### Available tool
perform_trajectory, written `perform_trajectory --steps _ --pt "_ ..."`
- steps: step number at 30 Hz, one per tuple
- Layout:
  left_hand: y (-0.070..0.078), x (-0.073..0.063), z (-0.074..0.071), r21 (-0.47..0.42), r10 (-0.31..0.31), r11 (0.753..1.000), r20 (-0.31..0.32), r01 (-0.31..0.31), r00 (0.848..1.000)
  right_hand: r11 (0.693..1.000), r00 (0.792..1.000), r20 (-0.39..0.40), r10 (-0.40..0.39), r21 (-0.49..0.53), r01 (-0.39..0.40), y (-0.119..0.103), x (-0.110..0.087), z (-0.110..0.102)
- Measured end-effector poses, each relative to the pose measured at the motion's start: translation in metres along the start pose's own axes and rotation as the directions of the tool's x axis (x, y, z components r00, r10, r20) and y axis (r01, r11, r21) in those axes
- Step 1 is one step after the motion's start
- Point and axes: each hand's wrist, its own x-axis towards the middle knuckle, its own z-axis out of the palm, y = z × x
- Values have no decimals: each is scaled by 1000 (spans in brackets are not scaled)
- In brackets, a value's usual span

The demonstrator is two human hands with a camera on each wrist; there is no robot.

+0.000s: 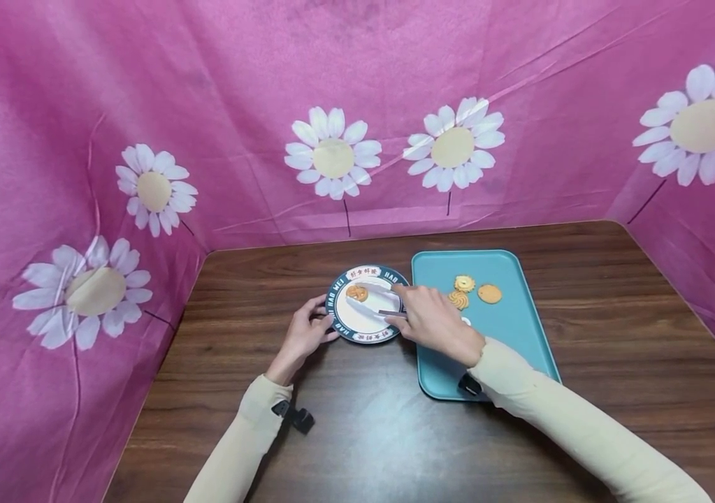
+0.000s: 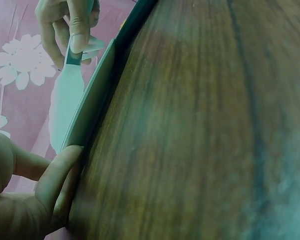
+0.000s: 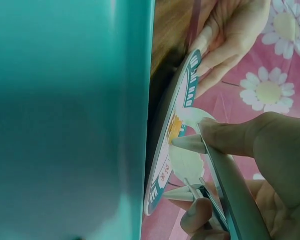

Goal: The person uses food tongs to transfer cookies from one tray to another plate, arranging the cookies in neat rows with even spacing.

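My right hand (image 1: 435, 318) grips a pair of food tongs (image 3: 234, 187) with pale, broad ends, thumb on one arm and fingers on the other. Between those ends, a round brown cookie (image 1: 357, 293) lies on a white plate (image 1: 363, 325) with a dark blue lettered rim; whether the tongs squeeze it I cannot tell. On the plate's left side my left hand (image 1: 304, 332) holds the rim, thumb and fingers at its edge. In the left wrist view the plate (image 2: 92, 100) shows edge-on, hiding the cookie.
A turquoise tray (image 1: 508, 349) stands right of the plate, under my right forearm. On it lie a scalloped cookie (image 1: 464, 283), a swirled cookie (image 1: 458, 300) and a smooth round cookie (image 1: 490, 293). A small white thing (image 1: 466, 321) there is mostly hidden. Pink flowered cloth (image 1: 237, 140) surrounds the wooden table (image 1: 231, 307).
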Motion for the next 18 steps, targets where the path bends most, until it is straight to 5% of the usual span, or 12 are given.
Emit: perform_trajectory --steps 18 --pt "3 -1 0 3 -5 1000 -4 5 1000 1000 1000 11 1 23 -1 4 -7 -1"
